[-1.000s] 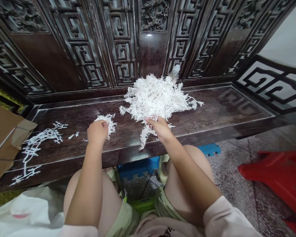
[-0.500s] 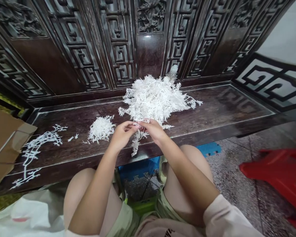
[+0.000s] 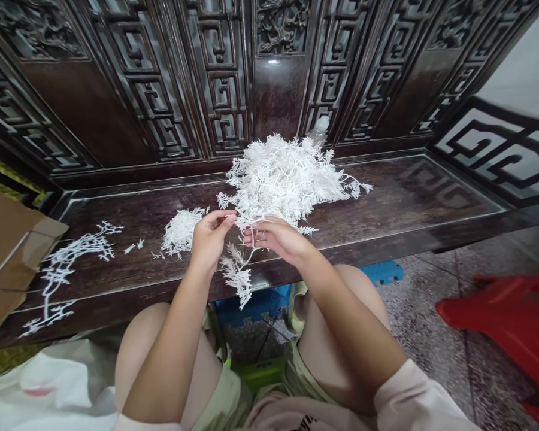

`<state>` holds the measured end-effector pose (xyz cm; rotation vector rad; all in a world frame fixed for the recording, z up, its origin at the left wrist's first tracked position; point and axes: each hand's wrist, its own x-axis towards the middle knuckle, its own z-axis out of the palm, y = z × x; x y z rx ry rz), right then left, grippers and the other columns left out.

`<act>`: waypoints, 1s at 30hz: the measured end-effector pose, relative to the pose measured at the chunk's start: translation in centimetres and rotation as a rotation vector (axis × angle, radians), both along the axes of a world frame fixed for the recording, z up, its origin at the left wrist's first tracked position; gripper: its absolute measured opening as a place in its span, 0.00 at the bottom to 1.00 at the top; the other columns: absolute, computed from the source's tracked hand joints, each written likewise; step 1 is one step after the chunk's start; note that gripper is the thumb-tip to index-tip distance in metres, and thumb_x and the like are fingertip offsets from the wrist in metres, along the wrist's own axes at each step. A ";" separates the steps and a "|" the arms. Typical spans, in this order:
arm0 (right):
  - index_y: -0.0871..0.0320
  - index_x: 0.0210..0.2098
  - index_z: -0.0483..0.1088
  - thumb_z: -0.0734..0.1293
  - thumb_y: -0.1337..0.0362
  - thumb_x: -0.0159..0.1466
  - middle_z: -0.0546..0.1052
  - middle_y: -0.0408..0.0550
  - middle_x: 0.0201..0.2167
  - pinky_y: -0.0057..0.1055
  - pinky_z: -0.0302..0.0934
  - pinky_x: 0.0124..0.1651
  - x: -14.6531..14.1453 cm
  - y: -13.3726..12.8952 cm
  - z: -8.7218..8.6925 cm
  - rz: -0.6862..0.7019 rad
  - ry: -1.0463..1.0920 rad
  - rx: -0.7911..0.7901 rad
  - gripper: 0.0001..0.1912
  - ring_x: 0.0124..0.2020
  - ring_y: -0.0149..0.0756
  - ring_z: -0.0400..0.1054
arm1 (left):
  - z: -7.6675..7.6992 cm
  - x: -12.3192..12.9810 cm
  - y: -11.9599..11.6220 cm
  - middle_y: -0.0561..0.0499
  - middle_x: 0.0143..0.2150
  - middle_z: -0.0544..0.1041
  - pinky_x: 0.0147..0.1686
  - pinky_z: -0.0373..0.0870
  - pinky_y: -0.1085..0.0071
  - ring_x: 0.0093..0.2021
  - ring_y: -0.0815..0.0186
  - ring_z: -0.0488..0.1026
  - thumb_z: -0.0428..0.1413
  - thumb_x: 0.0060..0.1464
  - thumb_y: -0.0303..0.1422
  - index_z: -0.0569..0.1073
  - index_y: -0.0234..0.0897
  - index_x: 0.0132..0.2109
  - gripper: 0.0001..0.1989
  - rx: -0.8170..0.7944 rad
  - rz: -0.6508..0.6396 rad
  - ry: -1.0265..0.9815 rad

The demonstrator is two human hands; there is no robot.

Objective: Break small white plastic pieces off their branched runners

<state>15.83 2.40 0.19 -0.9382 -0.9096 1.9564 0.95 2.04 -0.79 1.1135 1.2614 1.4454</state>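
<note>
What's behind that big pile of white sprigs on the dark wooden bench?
The top of a clear plastic bottle shows against the carved wooden backrest; the white pile hides the bottle's lower part.

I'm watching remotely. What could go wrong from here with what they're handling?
The white sprig pinched in the right hand hangs out past the front edge of the dark wooden bench, so it could fall if let go. That hand also sits against the big tangled pile, so pulling might drag other sprigs along. The smaller pile beside the left hand lies close to the big one, so the two could get mixed.
</note>
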 end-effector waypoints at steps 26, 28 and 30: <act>0.58 0.23 0.65 0.64 0.61 0.50 0.66 0.40 0.21 0.27 0.56 0.27 -0.6 0.6 -1.8 -0.483 -0.366 0.441 0.07 0.21 0.26 0.58 | -0.7 2.5 -1.0 0.53 0.24 0.70 0.29 0.60 0.75 0.22 0.77 0.61 0.63 0.32 0.32 0.74 0.30 0.26 0.11 -0.470 -0.323 -0.399; 0.58 0.23 0.65 0.63 0.61 0.50 0.66 0.40 0.21 0.28 0.56 0.28 -0.7 0.7 -2.1 -0.519 -0.404 0.444 0.06 0.21 0.27 0.58 | -0.8 2.5 -0.9 0.53 0.23 0.69 0.29 0.59 0.75 0.21 0.77 0.60 0.63 0.31 0.32 0.74 0.31 0.25 0.10 -0.465 -0.335 -0.376; 0.57 0.23 0.65 0.62 0.62 0.51 0.66 0.41 0.21 0.28 0.56 0.30 -0.8 0.8 -2.4 -0.549 -0.442 0.449 0.05 0.22 0.28 0.59 | -1.0 2.7 -0.9 0.54 0.21 0.69 0.28 0.59 0.74 0.21 0.76 0.59 0.63 0.31 0.32 0.74 0.32 0.25 0.10 -0.457 -0.330 -0.342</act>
